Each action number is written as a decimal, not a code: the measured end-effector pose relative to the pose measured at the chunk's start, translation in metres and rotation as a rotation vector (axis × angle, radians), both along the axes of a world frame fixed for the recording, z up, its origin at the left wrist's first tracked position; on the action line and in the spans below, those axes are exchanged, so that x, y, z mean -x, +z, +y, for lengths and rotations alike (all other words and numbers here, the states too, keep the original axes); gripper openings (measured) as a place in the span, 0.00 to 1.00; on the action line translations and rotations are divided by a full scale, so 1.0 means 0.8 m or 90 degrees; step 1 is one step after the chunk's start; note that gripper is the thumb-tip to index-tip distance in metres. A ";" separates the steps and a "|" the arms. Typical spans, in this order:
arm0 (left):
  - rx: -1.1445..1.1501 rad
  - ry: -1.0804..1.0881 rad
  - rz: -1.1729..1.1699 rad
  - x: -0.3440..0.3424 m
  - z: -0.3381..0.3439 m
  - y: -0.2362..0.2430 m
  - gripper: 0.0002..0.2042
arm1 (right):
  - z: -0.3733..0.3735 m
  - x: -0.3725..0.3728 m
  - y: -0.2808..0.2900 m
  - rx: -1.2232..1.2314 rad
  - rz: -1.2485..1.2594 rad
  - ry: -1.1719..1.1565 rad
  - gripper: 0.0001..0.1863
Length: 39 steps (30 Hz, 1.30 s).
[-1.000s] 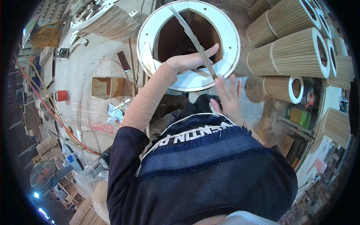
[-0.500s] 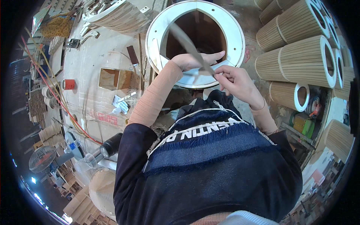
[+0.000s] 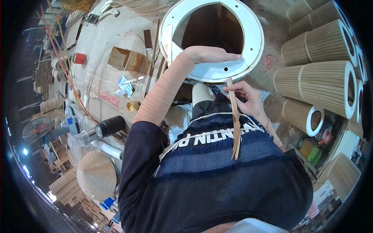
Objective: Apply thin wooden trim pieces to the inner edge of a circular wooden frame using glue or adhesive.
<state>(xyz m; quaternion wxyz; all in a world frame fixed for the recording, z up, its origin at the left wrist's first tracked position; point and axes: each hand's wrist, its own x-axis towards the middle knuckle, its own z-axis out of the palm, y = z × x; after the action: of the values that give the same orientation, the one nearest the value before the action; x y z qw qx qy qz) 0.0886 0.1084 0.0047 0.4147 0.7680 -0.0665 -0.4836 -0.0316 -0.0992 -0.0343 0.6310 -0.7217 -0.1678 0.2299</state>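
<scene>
A round wooden drum-like body stands in front of me, with a flat white ring [image 3: 251, 39] around its dark opening. My left hand [image 3: 210, 55] lies across the near part of the ring, fingers straight and together, holding nothing. Just below the near rim, my right hand [image 3: 249, 100] is closed on a thin, rough strip of wood [image 3: 236, 124]. The strip's upper end is near the rim, and its splintered lower end hangs over my dark apron. A narrow pale strip [image 3: 169, 42] lies on the ring's left side.
On the left, the worktable [image 3: 95, 70] carries an open wooden box [image 3: 118, 58], a red roll [image 3: 79, 58] and a black cylinder [image 3: 110, 126]. Several slatted wooden tubs [image 3: 318, 85] with white rims lie stacked at right. A fan [image 3: 38, 129] stands at far left.
My right hand has moved down off the ring. The wooden strip, earlier slanting up across the opening, now hangs down over my apron. My left hand stays on the ring.
</scene>
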 end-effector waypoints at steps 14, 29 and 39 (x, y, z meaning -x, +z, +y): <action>0.036 -0.140 0.031 -0.009 0.024 0.006 0.40 | -0.029 -0.012 0.008 -0.007 -0.169 -0.222 0.11; 0.023 -0.151 0.043 -0.010 0.019 0.015 0.41 | -0.049 -0.059 0.001 -0.130 -0.192 -0.353 0.10; -0.035 -0.161 0.033 -0.011 0.014 0.014 0.46 | -0.048 -0.053 0.012 -0.298 0.045 -0.403 0.09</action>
<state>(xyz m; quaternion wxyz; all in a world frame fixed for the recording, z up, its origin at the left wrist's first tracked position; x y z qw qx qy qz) 0.0977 0.1196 0.0160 0.3305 0.7521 -0.1389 -0.5531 0.0111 -0.1375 -0.0248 0.8237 -0.5658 0.0368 0.0043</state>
